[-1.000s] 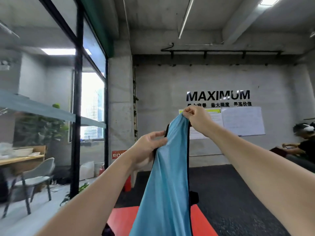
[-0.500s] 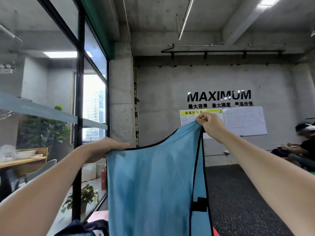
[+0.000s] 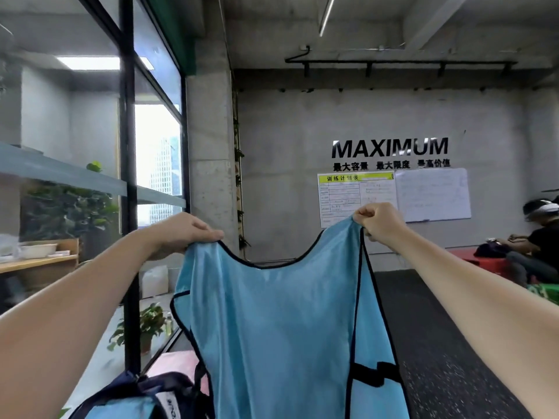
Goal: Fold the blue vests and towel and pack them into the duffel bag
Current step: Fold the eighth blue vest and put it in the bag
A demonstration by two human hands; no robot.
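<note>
At 7 o'clock, low in view, the navy bag (image 3: pixel 145 397) sits with a potted plant (image 3: pixel 145 325) just beyond it. The left hand (image 3: pixel 184 234) has its grip pinched on the left shoulder of the vest (image 3: pixel 272 334), which hangs spread out in mid-air at 6 o'clock. At 1 o'clock the right hand (image 3: pixel 378 223) is clenched around the right shoulder strap, below the whiteboard (image 3: pixel 432 195), with a seated person (image 3: pixel 541 240) at 3 o'clock.

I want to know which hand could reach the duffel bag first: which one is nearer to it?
Left. The left hand grips the vest's shoulder above the duffel bag at lower left; the right hand grips the other shoulder, farther right.
</note>
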